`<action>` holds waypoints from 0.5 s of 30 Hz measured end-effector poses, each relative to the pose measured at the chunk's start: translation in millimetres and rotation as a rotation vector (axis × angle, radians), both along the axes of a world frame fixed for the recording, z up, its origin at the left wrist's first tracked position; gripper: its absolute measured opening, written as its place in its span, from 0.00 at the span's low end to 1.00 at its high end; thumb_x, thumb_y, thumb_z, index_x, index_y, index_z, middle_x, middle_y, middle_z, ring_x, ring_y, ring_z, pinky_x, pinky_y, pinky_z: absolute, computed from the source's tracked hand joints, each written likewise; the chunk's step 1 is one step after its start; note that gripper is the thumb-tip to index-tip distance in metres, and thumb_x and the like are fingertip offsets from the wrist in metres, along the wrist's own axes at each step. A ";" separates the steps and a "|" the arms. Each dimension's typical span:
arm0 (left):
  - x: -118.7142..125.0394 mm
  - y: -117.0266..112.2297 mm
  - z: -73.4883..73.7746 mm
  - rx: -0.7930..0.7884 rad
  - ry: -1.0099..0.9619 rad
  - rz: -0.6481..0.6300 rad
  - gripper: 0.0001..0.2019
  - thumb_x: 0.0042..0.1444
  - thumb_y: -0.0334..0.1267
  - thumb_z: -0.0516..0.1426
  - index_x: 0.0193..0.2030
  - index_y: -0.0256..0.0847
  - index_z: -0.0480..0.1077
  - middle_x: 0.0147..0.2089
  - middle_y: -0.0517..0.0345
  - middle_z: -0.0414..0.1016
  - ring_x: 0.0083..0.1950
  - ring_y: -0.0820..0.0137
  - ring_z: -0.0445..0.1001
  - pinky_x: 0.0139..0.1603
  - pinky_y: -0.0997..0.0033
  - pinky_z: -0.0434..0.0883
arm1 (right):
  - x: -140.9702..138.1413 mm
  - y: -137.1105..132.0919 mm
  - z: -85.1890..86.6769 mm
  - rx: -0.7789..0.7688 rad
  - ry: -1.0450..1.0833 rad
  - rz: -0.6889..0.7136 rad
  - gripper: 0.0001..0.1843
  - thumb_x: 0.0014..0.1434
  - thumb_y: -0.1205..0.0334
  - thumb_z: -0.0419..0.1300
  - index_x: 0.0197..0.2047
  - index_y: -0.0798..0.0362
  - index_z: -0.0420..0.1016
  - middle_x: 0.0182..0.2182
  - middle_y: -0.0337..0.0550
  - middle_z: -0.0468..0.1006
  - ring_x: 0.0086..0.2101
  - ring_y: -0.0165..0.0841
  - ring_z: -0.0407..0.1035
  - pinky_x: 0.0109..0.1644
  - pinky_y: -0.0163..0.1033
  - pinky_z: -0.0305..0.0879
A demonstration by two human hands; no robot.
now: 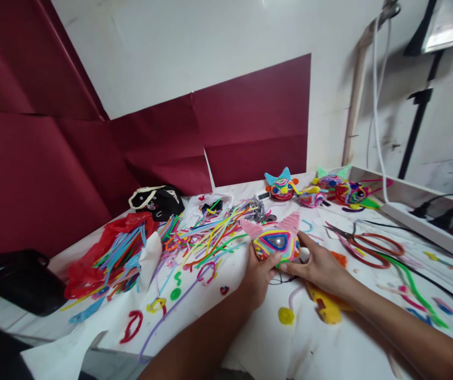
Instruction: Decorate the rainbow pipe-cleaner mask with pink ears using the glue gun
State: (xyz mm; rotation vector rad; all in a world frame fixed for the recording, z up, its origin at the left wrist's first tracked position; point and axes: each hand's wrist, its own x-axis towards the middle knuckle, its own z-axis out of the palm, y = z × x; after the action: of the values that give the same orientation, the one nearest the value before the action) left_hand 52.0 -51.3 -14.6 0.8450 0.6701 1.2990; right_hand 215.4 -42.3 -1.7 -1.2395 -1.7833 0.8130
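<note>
Between both hands is a round pipe-cleaner animal head point(279, 242), wound in coloured rings with two pink pointed ears. My left hand point(258, 274) grips its lower left side, thumb at the bottom front. My right hand point(321, 264) holds the right side and lower edge with its fingers. Under my right wrist lies a yellow object point(327, 309), partly hidden, its kind unclear. A yellow coiled disc point(286, 316) with a lilac stem lies on the white-covered table point(266, 348) below the hands. Orange-handled scissors point(368, 245) rest to the right.
Loose pipe cleaners point(210, 237) are heaped left of the hands, beside a red plastic bag point(103, 258) holding more. Several finished animal figures point(282, 187) stand at the back. A black pouch point(157, 203) is at back left. A power strip point(427, 221) with cables runs along the right.
</note>
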 end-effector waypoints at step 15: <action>-13.2 6.0 4.6 0.072 0.153 -0.155 0.33 0.46 0.33 0.64 0.60 0.44 0.57 0.55 0.49 0.71 0.54 0.58 0.74 0.53 0.55 0.73 | 2.9 11.4 -7.8 0.003 0.207 -0.016 0.36 0.41 0.51 0.73 0.50 0.48 0.63 0.41 0.44 0.81 0.39 0.43 0.76 0.40 0.42 0.72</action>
State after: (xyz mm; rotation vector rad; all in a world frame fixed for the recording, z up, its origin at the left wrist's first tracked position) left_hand 38.8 -45.3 -10.1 1.0430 0.6673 1.1319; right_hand 218.3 -30.8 -9.5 -1.1231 -1.6061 0.8948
